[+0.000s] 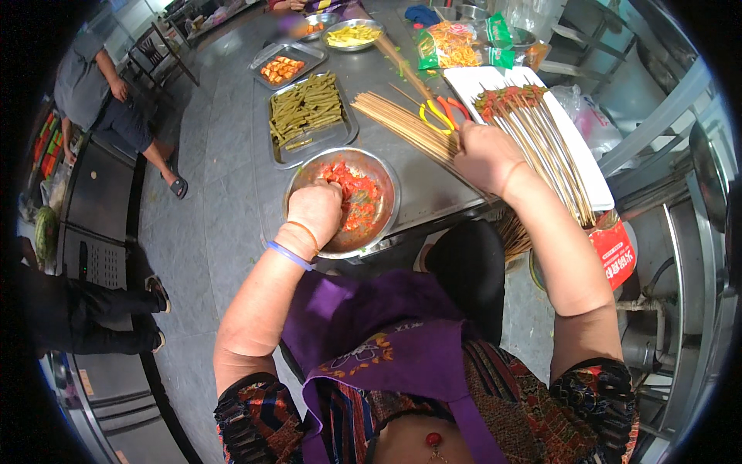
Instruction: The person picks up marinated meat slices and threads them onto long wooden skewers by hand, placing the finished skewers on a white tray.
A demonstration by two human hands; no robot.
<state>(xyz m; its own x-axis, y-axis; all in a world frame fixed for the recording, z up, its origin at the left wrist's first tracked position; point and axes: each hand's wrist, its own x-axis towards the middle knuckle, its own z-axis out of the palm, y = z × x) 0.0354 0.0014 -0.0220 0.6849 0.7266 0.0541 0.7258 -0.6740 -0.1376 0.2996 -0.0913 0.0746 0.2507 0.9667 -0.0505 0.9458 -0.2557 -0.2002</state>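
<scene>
My left hand (316, 207) is inside a steel bowl (389, 217) of chopped red filling, its curled fingertips among the red pieces (357, 187); whether they pinch a piece is hidden. My right hand (488, 158) rests over the ends of a pile of bamboo skewers (406, 129), its fingers bent and largely hidden, so its hold cannot be told. Just beyond it lie scissors with yellow handles (436, 119) and a red-handled pair (454, 108). To its right, a white tray (600, 194) bears skewers threaded with red and green food (504, 101).
A metal tray of green bean pieces (304, 110) sits behind the bowl. Farther off are a tray of orange-red pieces (282, 69), a bowl of yellow-green strips (353, 36) and an open food bag (452, 46). One person (95, 87) stands at left, another's legs (110, 316) nearer.
</scene>
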